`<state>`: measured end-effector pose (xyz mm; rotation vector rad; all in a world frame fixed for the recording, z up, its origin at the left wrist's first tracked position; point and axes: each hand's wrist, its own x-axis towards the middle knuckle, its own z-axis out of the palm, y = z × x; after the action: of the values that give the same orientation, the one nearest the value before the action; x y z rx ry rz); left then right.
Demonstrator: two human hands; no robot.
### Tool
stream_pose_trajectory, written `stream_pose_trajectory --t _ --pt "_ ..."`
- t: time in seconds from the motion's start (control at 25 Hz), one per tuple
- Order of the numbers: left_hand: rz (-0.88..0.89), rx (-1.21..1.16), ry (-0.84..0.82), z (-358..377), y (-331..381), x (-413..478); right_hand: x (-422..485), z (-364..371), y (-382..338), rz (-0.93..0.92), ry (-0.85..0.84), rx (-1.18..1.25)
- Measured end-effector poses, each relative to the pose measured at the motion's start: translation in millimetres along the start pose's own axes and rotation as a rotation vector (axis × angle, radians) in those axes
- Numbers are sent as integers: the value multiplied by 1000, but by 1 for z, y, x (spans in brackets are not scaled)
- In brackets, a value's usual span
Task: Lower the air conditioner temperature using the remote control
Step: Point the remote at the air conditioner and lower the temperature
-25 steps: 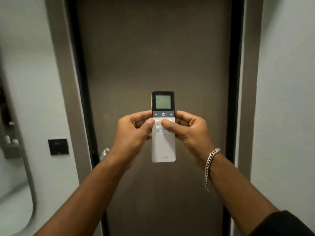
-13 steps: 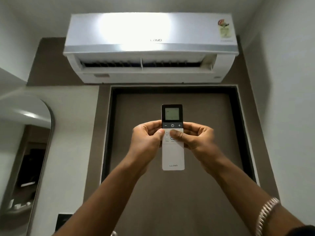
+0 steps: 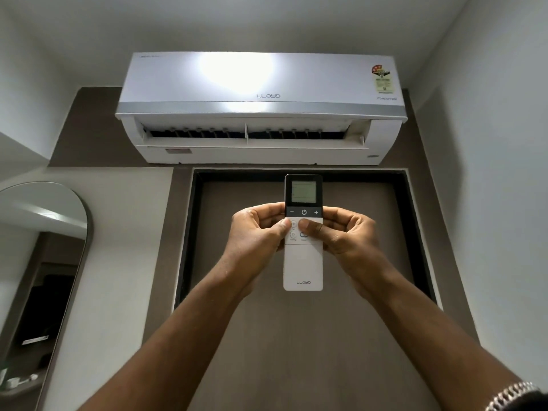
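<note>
Here, the person is holding the remote control [image 3: 303,262] upright in both hands, raised in front of a dark door [image 3: 296,336] and aimed up toward the air conditioner [image 3: 258,111] mounted on the wall above the door frame. The left hand [image 3: 255,241] is curling around the remote's left edge, with its thumb lying on the small round buttons of the white body. The right hand [image 3: 347,238] is wrapping the right edge, thumb resting just under the dark strip. Neither thumb is touching the minus key [image 3: 292,212], which is sitting at the left end of that strip, beside the power symbol and the plus.

So the aiming looks done and the lowering itself seems to be waiting: judging by the thumbs, the minus press is not yet being made. The remote's screen [image 3: 303,192] is showing a pale display, too faint to read.

"LLOYD" is printed near the remote's bottom edge and on the unit's front panel, "INVERTER" is at the panel's right end, and a rating sticker [image 3: 381,79] sits above it, its print too small to read.
</note>
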<state>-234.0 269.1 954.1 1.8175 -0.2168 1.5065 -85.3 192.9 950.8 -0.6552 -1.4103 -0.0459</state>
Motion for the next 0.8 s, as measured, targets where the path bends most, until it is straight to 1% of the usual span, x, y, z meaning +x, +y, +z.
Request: stream_pose_trajectory --t 0.24,0.4,0.8 --pt "1 -7 26 -2 2 -2 1 2 -3 23 -36 1" --pt "-10 -11 55 -5 4 0 1 5 -8 0 -45 -9" --pt "-30 11 54 -6 8 -4 -4 8 -14 -16 -32 -17"
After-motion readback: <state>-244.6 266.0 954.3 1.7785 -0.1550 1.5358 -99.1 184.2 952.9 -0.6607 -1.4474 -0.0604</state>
